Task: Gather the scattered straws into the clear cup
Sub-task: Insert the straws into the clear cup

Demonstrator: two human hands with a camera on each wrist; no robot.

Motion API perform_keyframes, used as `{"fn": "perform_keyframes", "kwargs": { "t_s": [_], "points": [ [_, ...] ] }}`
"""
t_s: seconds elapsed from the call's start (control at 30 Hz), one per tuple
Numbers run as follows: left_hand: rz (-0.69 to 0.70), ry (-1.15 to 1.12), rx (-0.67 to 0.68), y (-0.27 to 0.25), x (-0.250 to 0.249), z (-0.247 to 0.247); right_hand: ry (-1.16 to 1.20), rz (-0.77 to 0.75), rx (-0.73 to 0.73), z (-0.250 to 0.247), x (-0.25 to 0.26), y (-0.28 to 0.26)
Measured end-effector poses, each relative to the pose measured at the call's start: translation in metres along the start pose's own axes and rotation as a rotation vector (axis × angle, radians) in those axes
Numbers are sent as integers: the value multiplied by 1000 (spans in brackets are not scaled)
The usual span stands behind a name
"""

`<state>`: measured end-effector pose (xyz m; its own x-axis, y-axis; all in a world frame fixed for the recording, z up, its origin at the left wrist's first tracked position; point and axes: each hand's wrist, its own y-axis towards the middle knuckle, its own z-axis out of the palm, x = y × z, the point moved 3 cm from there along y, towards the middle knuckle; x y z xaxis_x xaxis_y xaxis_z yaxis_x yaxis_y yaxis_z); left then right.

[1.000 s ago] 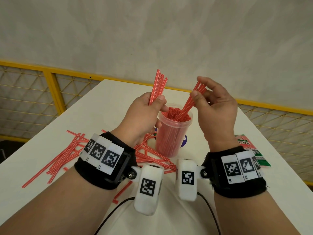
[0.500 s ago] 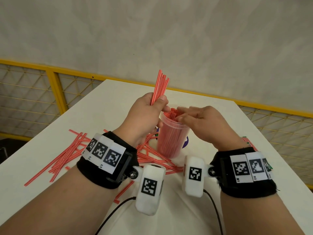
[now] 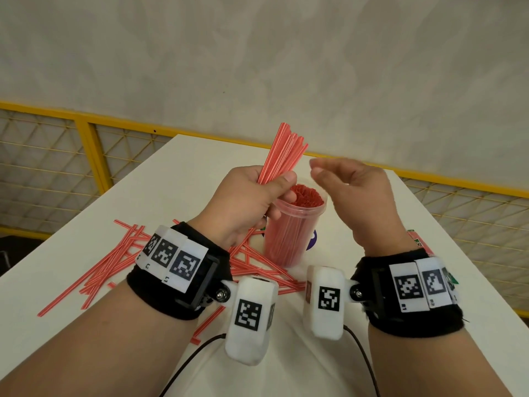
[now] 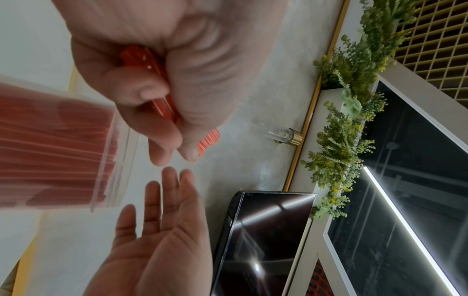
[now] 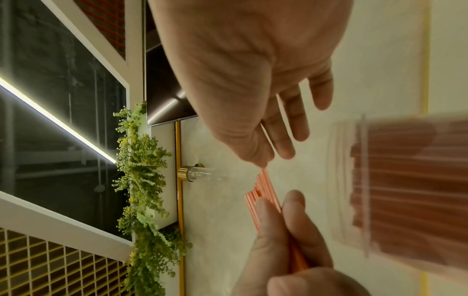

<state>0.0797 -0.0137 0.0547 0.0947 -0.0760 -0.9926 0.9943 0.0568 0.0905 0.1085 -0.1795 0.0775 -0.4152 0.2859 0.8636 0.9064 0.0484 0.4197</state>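
Observation:
A clear cup (image 3: 294, 233) packed with red straws stands upright mid-table; it also shows blurred as the cup (image 4: 55, 150) and the cup (image 5: 405, 190). My left hand (image 3: 274, 186) hovers just left of its rim and grips a bundle of red straws (image 3: 286, 154) that points up and away. The bundle (image 4: 162, 100) runs through that curled fist. My right hand (image 3: 320, 170) is open and empty above the cup's right side, its fingertips close to the bundle (image 5: 263, 192). Several loose straws (image 3: 114, 262) lie scattered on the table at the left and under my wrists.
A white table (image 3: 177, 179) ends at a yellow mesh railing (image 3: 94, 156) on the left and far side. A red and green packet (image 3: 418, 242) lies at the right edge. Something purple (image 3: 313, 239) sits behind the cup. Black cables (image 3: 194, 356) trail near me.
My right hand pushed its few straws down into the cup, let go, and has risen empty toward the left hand's bundle. The left hand has stayed beside the cup.

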Motion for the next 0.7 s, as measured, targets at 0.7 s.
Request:
{"fn": "perform_keyframes", "kwargs": {
  "t_s": [0.7],
  "points": [
    [-31, -30, 127, -5, -1, 8, 454, 25, -26, 11, 9, -6]
  ]
}}
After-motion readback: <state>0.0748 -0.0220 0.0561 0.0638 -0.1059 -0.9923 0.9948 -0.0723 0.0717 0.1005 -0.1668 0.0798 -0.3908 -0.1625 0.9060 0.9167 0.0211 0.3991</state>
